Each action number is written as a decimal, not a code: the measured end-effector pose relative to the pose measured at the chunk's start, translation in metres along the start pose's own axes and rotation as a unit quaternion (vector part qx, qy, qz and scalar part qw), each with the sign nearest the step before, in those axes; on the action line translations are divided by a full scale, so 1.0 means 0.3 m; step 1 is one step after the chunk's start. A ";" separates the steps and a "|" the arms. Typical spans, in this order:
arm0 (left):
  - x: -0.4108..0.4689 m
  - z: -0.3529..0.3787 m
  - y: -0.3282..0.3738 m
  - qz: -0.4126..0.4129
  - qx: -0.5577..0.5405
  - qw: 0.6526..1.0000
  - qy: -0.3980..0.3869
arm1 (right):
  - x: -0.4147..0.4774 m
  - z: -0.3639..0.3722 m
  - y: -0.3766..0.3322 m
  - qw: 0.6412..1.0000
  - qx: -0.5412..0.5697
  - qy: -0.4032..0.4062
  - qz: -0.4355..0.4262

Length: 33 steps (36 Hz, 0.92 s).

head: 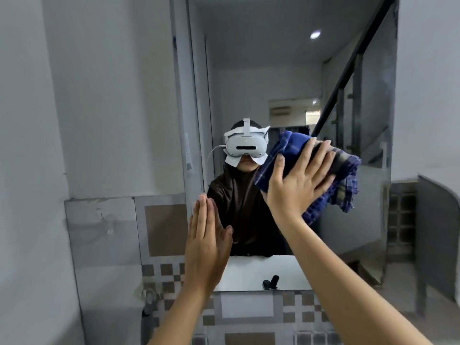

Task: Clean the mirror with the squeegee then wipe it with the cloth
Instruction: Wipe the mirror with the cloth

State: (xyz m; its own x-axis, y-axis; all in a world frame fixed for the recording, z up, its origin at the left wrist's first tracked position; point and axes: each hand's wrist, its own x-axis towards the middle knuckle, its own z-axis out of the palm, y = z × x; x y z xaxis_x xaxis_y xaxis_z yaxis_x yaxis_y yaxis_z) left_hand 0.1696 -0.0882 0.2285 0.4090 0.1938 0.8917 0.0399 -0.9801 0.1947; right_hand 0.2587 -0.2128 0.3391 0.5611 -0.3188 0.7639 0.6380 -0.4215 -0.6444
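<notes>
— Presently, what does the right hand [296, 185] hold?

— It presses a bunched blue checked cloth [346, 170] flat against the mirror [286, 83], palm on the fabric, fingers spread and angled up toward the mirror's right edge. The cloth sits roughly mid-height on the glass, nearer that right edge than the left.

— And the left hand [206, 242]?

— Empty. Fingers straight and together, thumb out, the hand upright at the mirror's lower left edge; whether it touches the glass or only the frame line cannot be told. Both forearms reach up and forward from the bottom of the view.

— Stage of work?

— By judgement, the squeegee pass is over: no squeegee is in either hand, and the cloth wipe is under way. A small dark object [271, 282] near the mirror's bottom edge may be the squeegee, but it is too small to confirm. Much of the glass appears left to wipe.
</notes>
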 end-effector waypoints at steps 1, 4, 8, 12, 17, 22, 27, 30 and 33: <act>-0.014 0.004 -0.004 0.002 0.002 1.000 0.001 | -0.024 0.021 -0.030 1.000 0.002 -0.011 -0.018; -0.056 0.020 -0.013 -0.010 -0.022 0.999 0.021 | -0.072 0.067 -0.113 0.994 -0.002 -0.050 -0.102; -0.093 0.028 -0.025 -0.016 -0.050 0.997 0.051 | -0.079 0.099 -0.184 0.954 -0.049 -0.120 -0.272; -0.064 -0.002 -0.044 -0.016 -0.086 0.991 0.098 | -0.038 0.093 -0.197 0.887 -0.100 -0.148 -0.426; 0.054 -0.073 -0.079 -0.031 -0.100 0.987 0.122 | 0.023 0.064 -0.165 0.841 -0.141 -0.157 -0.498; 0.224 -0.152 -0.083 0.032 -0.049 0.994 0.091 | 0.039 0.040 -0.135 0.819 -0.152 -0.164 -0.528; 0.387 -0.221 -0.098 0.038 -0.004 0.994 0.104 | 0.026 0.011 -0.060 0.814 -0.157 -0.177 -0.530; 0.464 -0.259 -0.084 0.061 0.016 0.993 0.102 | -0.002 -0.002 -0.003 0.825 -0.153 -0.180 -0.513; 0.513 -0.272 -0.066 0.084 0.027 0.991 0.098 | -0.063 0.002 0.026 0.852 -0.137 -0.180 -0.472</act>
State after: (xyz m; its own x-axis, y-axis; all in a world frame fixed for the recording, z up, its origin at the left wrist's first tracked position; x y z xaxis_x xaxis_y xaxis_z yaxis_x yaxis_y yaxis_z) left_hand 0.1575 -0.0353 0.3952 0.2301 0.0279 0.9728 0.0376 -0.9991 0.0198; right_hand 0.2533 -0.2096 0.3194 0.0241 0.5327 0.8459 0.7749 -0.5446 0.3209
